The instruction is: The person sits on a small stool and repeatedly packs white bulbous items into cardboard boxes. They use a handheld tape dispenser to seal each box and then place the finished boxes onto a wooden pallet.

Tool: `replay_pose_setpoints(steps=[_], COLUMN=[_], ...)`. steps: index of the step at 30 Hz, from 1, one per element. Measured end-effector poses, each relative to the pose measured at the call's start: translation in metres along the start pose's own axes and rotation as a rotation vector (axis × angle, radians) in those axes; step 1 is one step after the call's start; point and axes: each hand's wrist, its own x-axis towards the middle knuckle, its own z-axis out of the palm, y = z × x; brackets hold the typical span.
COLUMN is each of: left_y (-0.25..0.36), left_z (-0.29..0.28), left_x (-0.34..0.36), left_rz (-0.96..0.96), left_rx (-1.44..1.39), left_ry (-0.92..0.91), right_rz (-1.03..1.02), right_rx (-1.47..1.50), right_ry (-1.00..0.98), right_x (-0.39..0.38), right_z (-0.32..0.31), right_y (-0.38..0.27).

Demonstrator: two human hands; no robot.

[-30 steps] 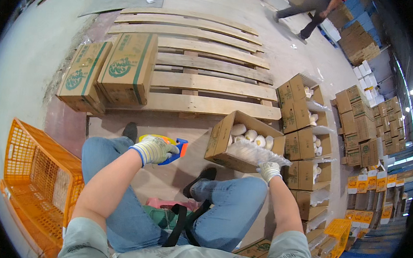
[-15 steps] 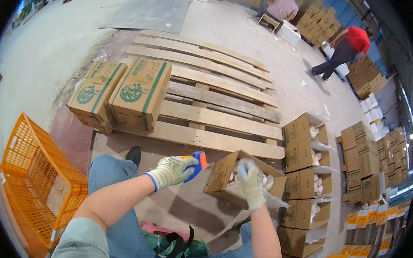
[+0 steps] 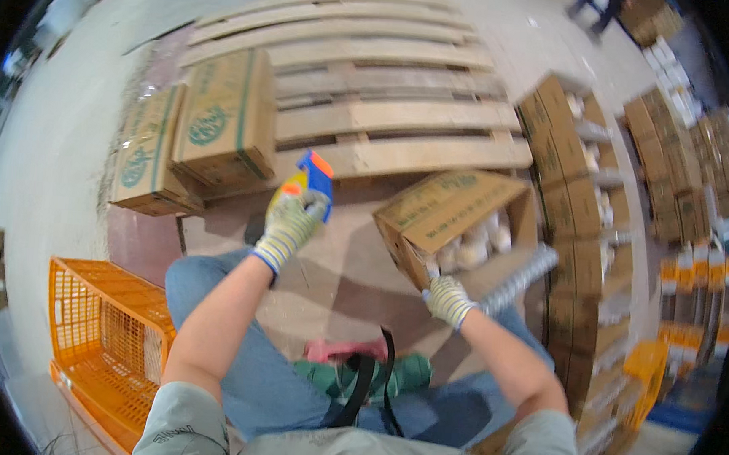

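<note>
The gloved left hand [image 3: 290,222] grips a blue, orange and yellow handheld tool [image 3: 311,177], while just to its right the gloved right hand [image 3: 446,299] clutches the near lower edge of the tilted, open brown cardboard box [image 3: 450,217] of pale round items.

The left hand [image 3: 290,222] comes up off the knee and now holds the blue-and-orange tool [image 3: 310,178] raised toward the wooden pallet [image 3: 406,116]. The right hand [image 3: 446,299] shifts from inside the open cardboard box [image 3: 445,220] to its near corner, and the box sits tipped, closer in. The view swings down and left, so the person in red drops out of sight.
</note>
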Motion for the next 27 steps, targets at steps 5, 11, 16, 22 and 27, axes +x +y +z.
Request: replay_pose_setpoints(steps=[5, 11, 16, 22, 27], left_y=[0.035, 0.066, 0.084, 0.144, 0.113], left_z=[-0.005, 0.02, 0.032, 0.07, 0.1], left_x=[-0.002, 0.01, 0.012, 0.031, 0.039], left_rz=[-0.058, 0.054, 0.165, 0.277, 0.444], left_rx=[0.031, 0.124, 0.368, 0.641, 0.879], left_ry=[-0.126, -0.279, -0.321, -0.422, -0.35], right_rz=[-0.138, -0.29, -0.147, 0.641, 0.685], right_rx=[-0.029, -0.306, 0.22, 1.697, 0.999], right_ry=[-0.246, -0.337, 0.103, 0.144, 0.188], right_x=[-0.06, -0.098, -0.157, -0.16, -0.115], right_z=[0.037, 0.065, 0.036, 0.088, 0.123], right_y=[0.022, -0.002, -0.01, 0.021, 0.059])
